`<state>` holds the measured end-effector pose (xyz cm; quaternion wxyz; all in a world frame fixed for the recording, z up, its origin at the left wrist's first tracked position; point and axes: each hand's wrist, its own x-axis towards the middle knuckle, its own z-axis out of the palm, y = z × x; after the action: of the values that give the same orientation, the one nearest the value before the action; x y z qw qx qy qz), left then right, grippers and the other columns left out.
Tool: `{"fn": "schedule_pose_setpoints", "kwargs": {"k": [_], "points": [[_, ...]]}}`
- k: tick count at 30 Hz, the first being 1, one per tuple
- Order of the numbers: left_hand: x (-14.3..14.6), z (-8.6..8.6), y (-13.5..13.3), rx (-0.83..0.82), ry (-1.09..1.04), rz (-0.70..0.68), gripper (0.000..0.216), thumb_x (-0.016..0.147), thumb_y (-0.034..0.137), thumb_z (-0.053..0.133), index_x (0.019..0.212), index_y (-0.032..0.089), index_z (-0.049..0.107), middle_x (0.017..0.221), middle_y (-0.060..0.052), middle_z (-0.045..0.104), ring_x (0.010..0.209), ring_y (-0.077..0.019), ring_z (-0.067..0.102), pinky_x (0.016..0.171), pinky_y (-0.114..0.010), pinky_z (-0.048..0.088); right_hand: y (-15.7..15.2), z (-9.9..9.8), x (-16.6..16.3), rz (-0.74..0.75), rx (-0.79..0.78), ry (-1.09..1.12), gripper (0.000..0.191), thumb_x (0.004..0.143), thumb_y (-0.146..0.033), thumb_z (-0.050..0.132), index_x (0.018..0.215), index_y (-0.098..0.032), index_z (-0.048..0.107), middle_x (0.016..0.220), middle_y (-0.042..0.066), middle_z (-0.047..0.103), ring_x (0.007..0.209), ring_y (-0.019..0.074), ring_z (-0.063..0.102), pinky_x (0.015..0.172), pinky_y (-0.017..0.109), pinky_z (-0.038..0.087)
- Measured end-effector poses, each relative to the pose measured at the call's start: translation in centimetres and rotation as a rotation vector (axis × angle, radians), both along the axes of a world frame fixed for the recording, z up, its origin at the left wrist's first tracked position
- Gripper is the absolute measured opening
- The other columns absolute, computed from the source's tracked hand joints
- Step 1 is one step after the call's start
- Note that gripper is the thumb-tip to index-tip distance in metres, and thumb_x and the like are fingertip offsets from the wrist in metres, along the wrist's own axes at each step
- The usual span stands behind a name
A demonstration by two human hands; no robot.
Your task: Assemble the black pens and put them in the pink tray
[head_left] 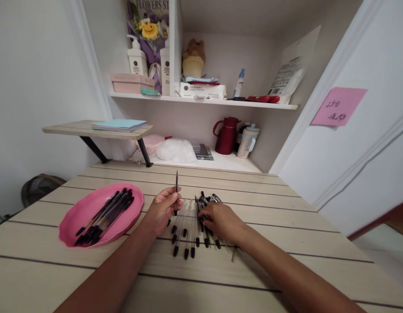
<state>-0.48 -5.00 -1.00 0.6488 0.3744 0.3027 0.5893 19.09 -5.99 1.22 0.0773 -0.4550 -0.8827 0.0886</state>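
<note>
My left hand (162, 209) is closed around a thin black pen refill or pen (176, 184) that it holds upright, tip up, above the wooden table (260, 204). My right hand (221, 221) rests palm down on a loose pile of clear pens with black caps (188, 237), its fingers curled onto one of them near the pile's top. A pink oval tray (77, 213) lies to the left of my left hand and holds several black pens (105, 212).
Behind the table a low ledge carries a red jug (226, 135), a cream cup (247, 141) and a white bag (176, 150). A small side shelf (74, 128) holds blue books. A pink note (338, 105) sticks on the right door.
</note>
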Motion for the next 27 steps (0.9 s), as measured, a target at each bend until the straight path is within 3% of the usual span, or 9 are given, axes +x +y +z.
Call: {"fn": "schedule_pose_setpoints", "kwargs": {"k": [5, 12, 17, 21, 27], "points": [[0.1, 0.0, -0.1, 0.000, 0.032, -0.013, 0.023, 0.069, 0.019, 0.063, 0.091, 0.015, 0.060, 0.072, 0.000, 0.057, 0.060, -0.0078, 0.054, 0.056, -0.020, 0.042, -0.3, 0.2, 0.1, -0.032, 0.029, -0.077, 0.018, 0.070, -0.017, 0.050, 0.078, -0.022, 0.065, 0.080, 0.004, 0.064, 0.074, 0.0167, 0.055, 0.060, 0.025, 0.032], [0.4, 0.3, -0.4, -0.019, 0.044, -0.015, 0.024, 0.067, 0.019, 0.065, 0.090, 0.015, 0.060, 0.071, 0.001, 0.057, 0.058, -0.0073, 0.054, 0.055, -0.020, 0.041, -1.1, 0.2, -0.7, -0.063, -0.012, -0.169, 0.017, 0.065, -0.029, 0.057, 0.079, -0.021, 0.062, 0.078, 0.004, 0.064, 0.070, 0.0181, 0.056, 0.052, 0.025, 0.029], [0.5, 0.5, -0.5, -0.032, 0.049, -0.016, 0.025, 0.065, 0.020, 0.066, 0.088, 0.014, 0.061, 0.067, 0.000, 0.057, 0.057, -0.0075, 0.054, 0.054, -0.019, 0.040, -1.5, 0.2, -0.9, -0.103, -0.024, -0.140, 0.016, 0.064, -0.028, 0.056, 0.077, -0.019, 0.059, 0.075, 0.005, 0.064, 0.067, 0.0172, 0.056, 0.052, 0.024, 0.029], [0.4, 0.5, -0.5, -0.021, 0.069, -0.018, 0.026, 0.065, 0.020, 0.066, 0.089, 0.013, 0.061, 0.067, 0.000, 0.058, 0.056, -0.0075, 0.054, 0.052, -0.019, 0.039, -1.1, 0.2, -0.3, -0.132, -0.153, 0.177, 0.018, 0.060, -0.025, 0.059, 0.076, -0.018, 0.055, 0.068, 0.002, 0.060, 0.061, 0.0141, 0.052, 0.052, 0.023, 0.032], [-0.4, 0.7, -0.1, 0.005, 0.121, 0.049, 0.026, 0.065, 0.022, 0.065, 0.090, 0.015, 0.061, 0.068, 0.000, 0.058, 0.055, -0.0070, 0.054, 0.053, -0.020, 0.040, 0.2, 0.5, 0.7, -0.166, -0.718, 1.067, 0.029, 0.057, -0.016, 0.058, 0.083, -0.019, 0.047, 0.062, -0.005, 0.051, 0.053, 0.0101, 0.054, 0.046, 0.020, 0.038]]}}
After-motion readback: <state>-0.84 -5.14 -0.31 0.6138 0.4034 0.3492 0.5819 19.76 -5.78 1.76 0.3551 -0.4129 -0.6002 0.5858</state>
